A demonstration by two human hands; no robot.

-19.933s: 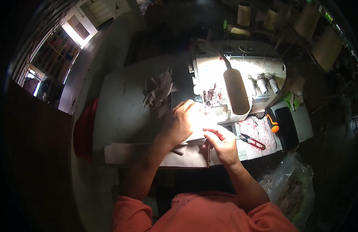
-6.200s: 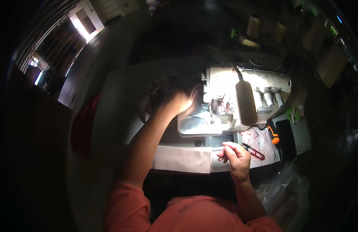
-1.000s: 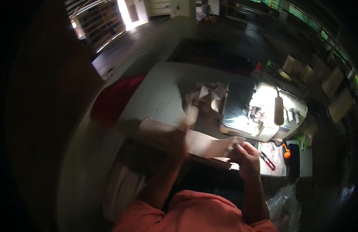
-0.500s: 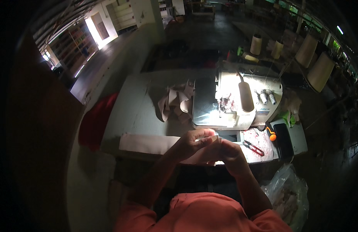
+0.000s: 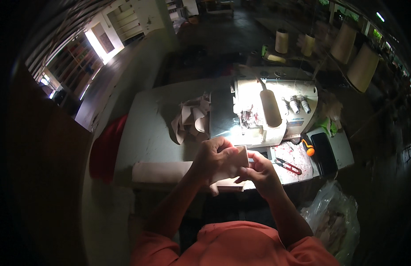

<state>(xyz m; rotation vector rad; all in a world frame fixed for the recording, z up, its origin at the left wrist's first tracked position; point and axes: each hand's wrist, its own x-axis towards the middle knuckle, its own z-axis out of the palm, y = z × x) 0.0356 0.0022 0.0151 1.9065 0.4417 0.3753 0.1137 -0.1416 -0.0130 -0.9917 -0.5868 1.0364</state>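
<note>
In front of the sewing machine (image 5: 270,108), my left hand (image 5: 212,159) pinches a beige fabric piece (image 5: 235,165) near its upper edge. My right hand (image 5: 260,174) is closed on the same piece from the right, thumb in front. The piece is held up and tilted, its flat face toward me. More beige fabric hangs below the hands, partly hidden by them. A long strip of beige fabric (image 5: 159,172) lies along the table's front edge, running under my left forearm. To the right of my right hand lie red-handled thread snips (image 5: 289,166).
A heap of beige fabric pieces (image 5: 192,117) lies left of the machine. An orange-handled tool (image 5: 309,150) and a black phone (image 5: 324,154) lie on the right. Below hangs a clear plastic bag (image 5: 336,213). Red cloth (image 5: 109,153) is at the table's left; thread cones (image 5: 364,68) stand beyond.
The beige fabric piece has been turned so its broad face shows more. My right thumb and fingers have shifted to its lower right edge. The whole view has shifted slightly.
</note>
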